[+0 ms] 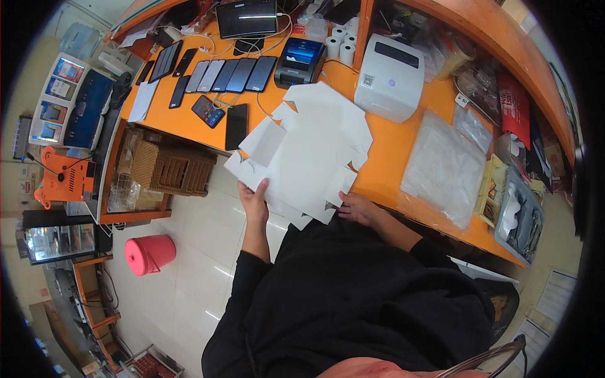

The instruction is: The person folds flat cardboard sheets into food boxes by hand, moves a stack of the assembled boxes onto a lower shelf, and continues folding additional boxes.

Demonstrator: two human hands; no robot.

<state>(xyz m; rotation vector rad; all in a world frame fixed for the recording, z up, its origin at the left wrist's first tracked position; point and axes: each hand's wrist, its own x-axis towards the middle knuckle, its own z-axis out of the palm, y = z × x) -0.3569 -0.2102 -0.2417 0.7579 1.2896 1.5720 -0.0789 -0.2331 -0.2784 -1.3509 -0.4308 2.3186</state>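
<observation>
A white cardboard box blank (309,145), mostly flat with cut tabs and some flaps bent up, is held between my hands over the front edge of the orange counter. My left hand (254,198) grips its near left edge, thumb on top and the other fingers underneath. At the near right corner, my right hand (357,209) holds the cardboard by a notched tab, its fingers partly hidden by the sleeve and card. The far end of the blank lies over the counter, close to a white label printer (391,77).
Several phones (227,75) lie in rows at the back left, near a small black receipt printer (299,62). Clear plastic bags (444,167) cover the counter's right side, beside a grey tray (518,217). A pink bucket (150,254) stands on the tiled floor; a brown basket (173,165) sits under the counter.
</observation>
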